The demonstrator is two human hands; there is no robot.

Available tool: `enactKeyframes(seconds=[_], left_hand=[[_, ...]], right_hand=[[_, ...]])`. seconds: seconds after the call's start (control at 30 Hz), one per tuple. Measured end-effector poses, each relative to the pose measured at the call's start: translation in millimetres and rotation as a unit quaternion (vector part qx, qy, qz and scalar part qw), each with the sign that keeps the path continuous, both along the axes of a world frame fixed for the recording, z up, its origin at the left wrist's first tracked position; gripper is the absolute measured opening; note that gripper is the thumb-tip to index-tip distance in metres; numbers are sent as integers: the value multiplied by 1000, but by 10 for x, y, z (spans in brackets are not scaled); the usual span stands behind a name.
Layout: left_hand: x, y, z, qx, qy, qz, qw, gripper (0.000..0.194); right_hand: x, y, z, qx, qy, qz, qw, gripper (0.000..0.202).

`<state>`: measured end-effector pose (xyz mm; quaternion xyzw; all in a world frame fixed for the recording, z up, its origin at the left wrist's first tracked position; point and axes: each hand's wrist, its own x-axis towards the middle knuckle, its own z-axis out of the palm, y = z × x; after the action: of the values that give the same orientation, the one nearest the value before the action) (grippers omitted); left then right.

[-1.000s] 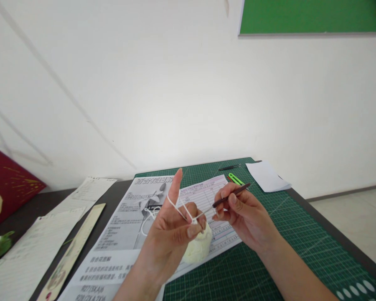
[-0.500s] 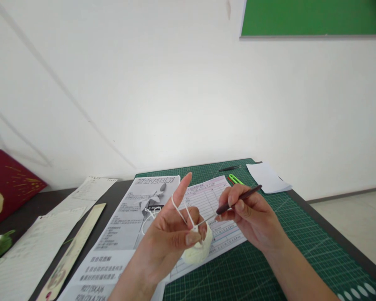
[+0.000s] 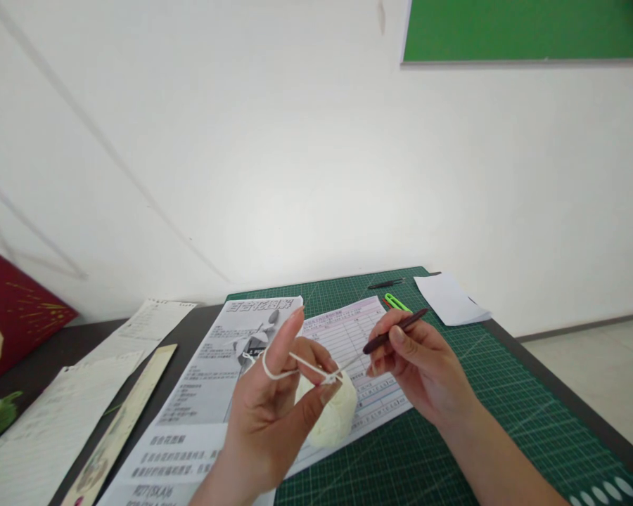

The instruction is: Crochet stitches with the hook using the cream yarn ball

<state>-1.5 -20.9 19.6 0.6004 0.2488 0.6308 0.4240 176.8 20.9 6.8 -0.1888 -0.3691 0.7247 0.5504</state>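
My left hand (image 3: 279, 393) pinches a small piece of white crochet work (image 3: 331, 378) between thumb and middle finger. White yarn (image 3: 274, 374) loops round its raised index finger and runs to that piece. In my right hand (image 3: 414, 358) is a crochet hook (image 3: 393, 332) with a dark handle, held like a pen. The hook's thin metal shaft points left and its tip meets the stitches at my left fingertips; the tip itself is too small to make out. Just behind and below the left fingers sits a pale cream ball of yarn (image 3: 335, 418), partly covered by that hand.
Under the hands lie a printed pattern sheet (image 3: 190, 414) and a lined form (image 3: 359, 330) on a green cutting mat (image 3: 485, 372). Farther back are a bright green clip-like item (image 3: 397, 302), a dark slim tool (image 3: 385, 284) and white paper (image 3: 451, 299). A ruler-like strip (image 3: 129, 414) lies left.
My left index finger has tipped down and left, and its yarn now runs flatter to the work. The left hand has turned, uncovering more of the yarn ball. The hook has shifted slightly left.
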Motion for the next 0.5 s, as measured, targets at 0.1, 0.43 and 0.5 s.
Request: enactKeyframes(seconds=[0.1, 0.43, 0.5], left_hand=[[24, 0, 8, 48, 42, 40, 997, 71], [-19, -17, -61, 143, 181, 112, 967, 84], [-44, -17, -90, 184, 208, 135, 951, 89]], right_hand=[[-30, 5, -30, -25, 21, 17, 999, 15], [-73, -12, -63, -46, 59, 41, 996, 12], [-88, -8, -74, -65, 67, 49, 994, 13]])
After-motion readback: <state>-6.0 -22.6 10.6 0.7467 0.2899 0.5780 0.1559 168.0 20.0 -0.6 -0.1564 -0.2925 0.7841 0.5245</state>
